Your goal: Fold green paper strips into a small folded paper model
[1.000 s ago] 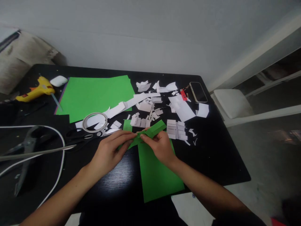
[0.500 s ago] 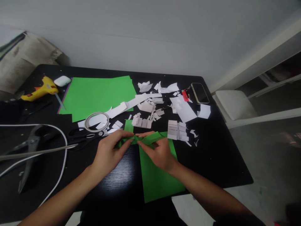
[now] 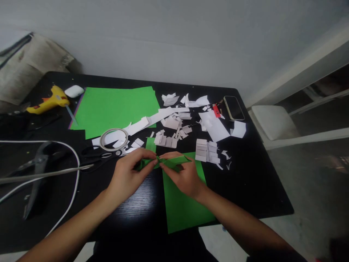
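Note:
Between my two hands is a folded strip of green paper (image 3: 177, 160), pinched near its middle. My left hand (image 3: 131, 167) grips its left part between thumb and fingers, and that end is partly hidden. On the other side my right hand (image 3: 187, 176) pinches the strip, thumb in front and fingers behind. Below my right hand lies a green sheet (image 3: 185, 209), flat on the black table (image 3: 240, 193). A short green paper piece (image 3: 151, 144) rests just beyond my fingertips.
White paper scraps (image 3: 170, 122) and folded white pieces (image 3: 206, 150) lie beyond my hands. To the left are a tape roll (image 3: 102, 140), black scissors (image 3: 106, 155), a white cable (image 3: 77, 174), a yellow glue gun (image 3: 51, 102) and large green sheets (image 3: 117, 107). A phone (image 3: 233, 108) lies back right.
The green strip's right end has tilted lower and looks narrower in my right hand. Both hands keep their pinch in nearly the same place. The view has shifted slightly.

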Action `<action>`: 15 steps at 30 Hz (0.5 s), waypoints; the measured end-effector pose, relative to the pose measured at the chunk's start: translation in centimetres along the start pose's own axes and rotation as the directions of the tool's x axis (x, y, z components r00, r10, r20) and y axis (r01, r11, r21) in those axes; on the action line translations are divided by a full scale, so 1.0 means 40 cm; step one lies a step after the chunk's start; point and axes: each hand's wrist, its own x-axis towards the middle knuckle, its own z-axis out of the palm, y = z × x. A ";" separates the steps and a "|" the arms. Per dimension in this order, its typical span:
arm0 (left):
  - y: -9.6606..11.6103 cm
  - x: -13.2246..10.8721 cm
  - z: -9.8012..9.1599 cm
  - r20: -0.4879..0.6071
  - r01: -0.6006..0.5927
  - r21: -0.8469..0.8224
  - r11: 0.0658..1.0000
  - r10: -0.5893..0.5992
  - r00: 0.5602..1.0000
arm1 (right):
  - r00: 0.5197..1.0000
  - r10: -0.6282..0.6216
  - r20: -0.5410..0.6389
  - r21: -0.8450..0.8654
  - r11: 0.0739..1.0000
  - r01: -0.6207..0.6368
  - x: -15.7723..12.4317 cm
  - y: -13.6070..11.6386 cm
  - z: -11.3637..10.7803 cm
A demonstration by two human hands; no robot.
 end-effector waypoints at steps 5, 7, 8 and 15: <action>0.006 0.004 0.001 0.015 0.153 -0.142 0.978 -0.152 0.988 | 0.999 0.037 0.025 -0.002 0.999 -0.037 0.000 0.006 0.003; 0.008 0.005 0.002 0.016 0.175 -0.162 0.971 -0.174 0.985 | 0.999 0.037 0.026 -0.018 0.999 -0.037 0.001 0.004 0.004; 0.010 0.005 0.003 0.020 0.180 -0.165 0.970 -0.180 0.984 | 0.999 0.031 0.020 -0.024 0.999 -0.030 0.001 0.003 0.005; 0.035 0.005 -0.006 0.108 0.268 -0.245 0.932 -0.249 0.963 | 0.999 0.036 0.000 -0.051 0.998 -0.036 0.001 -0.002 0.003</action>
